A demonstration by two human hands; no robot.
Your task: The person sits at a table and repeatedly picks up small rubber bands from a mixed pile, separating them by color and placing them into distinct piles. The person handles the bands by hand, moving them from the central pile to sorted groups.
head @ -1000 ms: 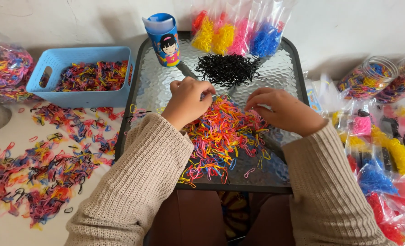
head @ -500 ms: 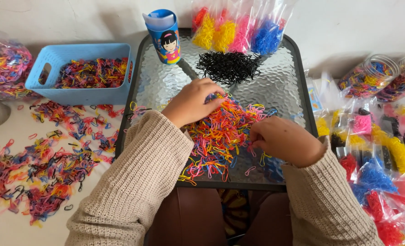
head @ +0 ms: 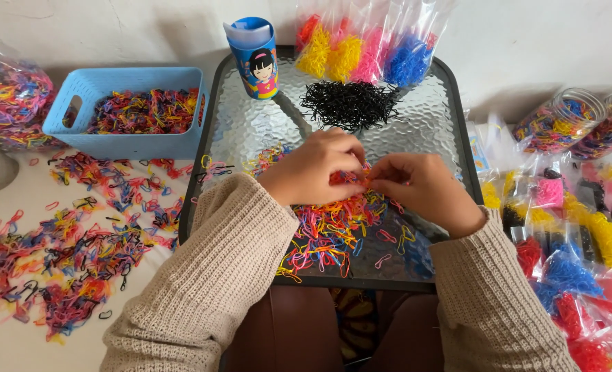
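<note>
head view, both hands' fingers pinching small rubber bands (head: 333,227), heap stretching toward person

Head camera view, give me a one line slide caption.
Left hand and right hand meet over a heap of mixed-colour elastic bands on a glass tray table.

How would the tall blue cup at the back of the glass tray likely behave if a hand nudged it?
The blue cup stands upright, taller than wide, so it could tip. It looks like light plastic or card, so it would probably slide on the glass tray, though its dimpled surface may slow it.
</note>
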